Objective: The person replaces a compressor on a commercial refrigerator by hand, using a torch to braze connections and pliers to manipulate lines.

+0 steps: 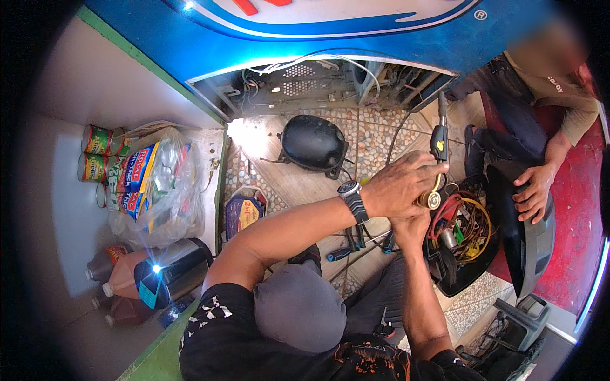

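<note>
From where I stand, the left hand (397, 187) conceals the fingers of the right hand (410, 230) and the lower handle of the torch (439, 141). Small parts (459, 232) in the black tool case (469, 282) are too tangled to identify. The black compressor (312, 141) obscures its own underside. At far right, the co-worker's head (549, 47) is blurred. The blue sign panel (165, 35) is cut off at the far edge.

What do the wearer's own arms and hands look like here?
The left hand and right hand are both bare, without gloves. The left wrist carries a chunky dark watch with a ribbed strap. Both forearms are uncovered below short black sleeves; the left sleeve has a white print.
</note>
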`<state>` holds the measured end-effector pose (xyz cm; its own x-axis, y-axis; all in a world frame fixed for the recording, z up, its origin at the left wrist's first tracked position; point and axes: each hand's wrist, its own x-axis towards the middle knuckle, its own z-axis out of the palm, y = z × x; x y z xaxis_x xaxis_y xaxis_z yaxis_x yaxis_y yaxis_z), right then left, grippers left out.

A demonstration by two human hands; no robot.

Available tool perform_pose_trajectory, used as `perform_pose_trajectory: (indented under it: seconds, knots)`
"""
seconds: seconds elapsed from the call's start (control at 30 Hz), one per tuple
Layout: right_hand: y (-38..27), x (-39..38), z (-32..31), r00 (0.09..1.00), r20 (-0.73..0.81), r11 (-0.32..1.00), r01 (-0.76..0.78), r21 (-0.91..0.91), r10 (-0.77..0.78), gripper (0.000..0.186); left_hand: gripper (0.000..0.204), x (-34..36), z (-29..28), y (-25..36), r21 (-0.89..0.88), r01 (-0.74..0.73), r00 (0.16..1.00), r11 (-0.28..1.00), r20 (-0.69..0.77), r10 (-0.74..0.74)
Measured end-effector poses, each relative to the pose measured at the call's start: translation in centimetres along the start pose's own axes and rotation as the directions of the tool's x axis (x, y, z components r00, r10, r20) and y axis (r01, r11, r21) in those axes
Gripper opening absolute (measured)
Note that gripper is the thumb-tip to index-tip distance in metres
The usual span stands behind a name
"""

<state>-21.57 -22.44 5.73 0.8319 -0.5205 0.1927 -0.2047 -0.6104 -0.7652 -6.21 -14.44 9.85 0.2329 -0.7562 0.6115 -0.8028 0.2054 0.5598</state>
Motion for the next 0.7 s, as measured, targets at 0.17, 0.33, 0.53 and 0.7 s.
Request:
perform_pose_trajectory:
  seconds: [0.17, 0.33, 0.53, 0.7]
  knots:
    - [0.2, 3.4, 0.4, 0.999, -0.024, 0.999, 0.036, -0.026, -0.037, 0.037, 0.035, 0.1, 0.3, -1.7, -0.035, 0.038, 0.998, 0.999, -0.057, -0.040]
    - [2.2, 4.7, 2.3, 0.992, -0.123, 0.982, 0.024, 0.188, -0.001, 0.044, 0.064, -1.0, 0.9, -1.9, -0.164, 0.249, 0.968, 0.954, 0.053, -0.244]
    - [2.2, 7.1, 3.7, 0.996, -0.029, 0.996, -0.081, 0.028, 0.082, 0.065, 0.054, -8.4, -2.7, -2.9, -0.019, 0.469, 0.877, 0.883, -0.105, -0.468]
    - [4.5, 9.5, 4.4, 0.989, -0.068, 0.991, -0.124, 0.051, 0.128, 0.078, 0.030, -13.9, -7.1, -5.6, 0.132, 0.601, 0.780, 0.788, -0.313, -0.543]
